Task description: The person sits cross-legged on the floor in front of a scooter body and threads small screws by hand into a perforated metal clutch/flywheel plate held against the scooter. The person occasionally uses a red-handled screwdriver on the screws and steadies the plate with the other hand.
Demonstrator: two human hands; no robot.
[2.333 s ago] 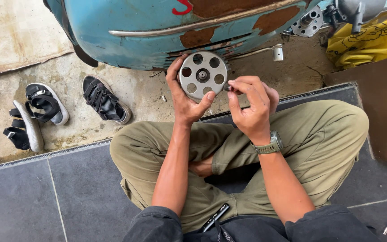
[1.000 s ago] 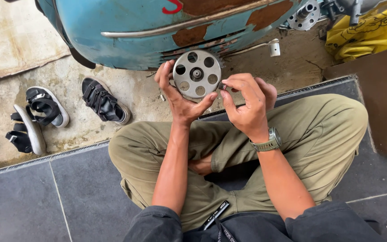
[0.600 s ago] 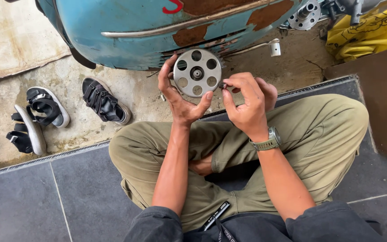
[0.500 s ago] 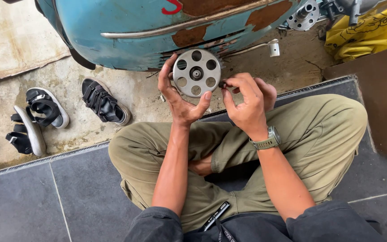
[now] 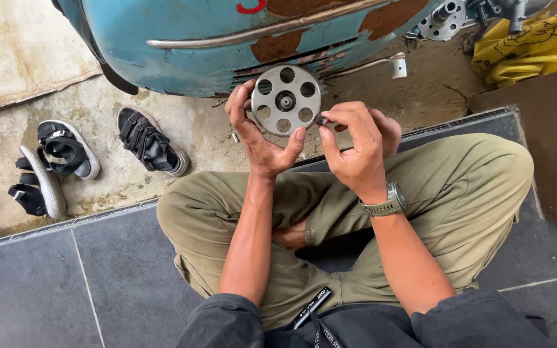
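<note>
Shifted little since half a second ago: round perforated metal disc (image 5: 286,100) held at much the same height, face toward the camera, right fingertips staying at its right edge. Sits upright in front of the chest, above the crossed legs, just below the rusty blue scooter body (image 5: 240,38). Left hand (image 5: 260,138) cupped around the disc's left and lower rim, fingers curled closed on it, thumb tip pressing the lower right edge. Right hand (image 5: 354,151) pinched shut on a small dark part (image 5: 322,120) touching or just beside the disc's right rim; cannot tell which. Grey wristwatch (image 5: 387,201) on the right wrist. Olive trousers (image 5: 472,193) folded beneath both forearms. Black marker pen (image 5: 311,308) lying at the lap. Outward: black sandals (image 5: 151,142) and a second pair (image 5: 53,169) on the concrete to the left, well apart from the hands; yellow cloth (image 5: 536,45) upper right; brown board (image 5: 549,135) at the right edge. Open tile floor (image 5: 66,283) lower left; little room above the disc, close under the scooter.
</note>
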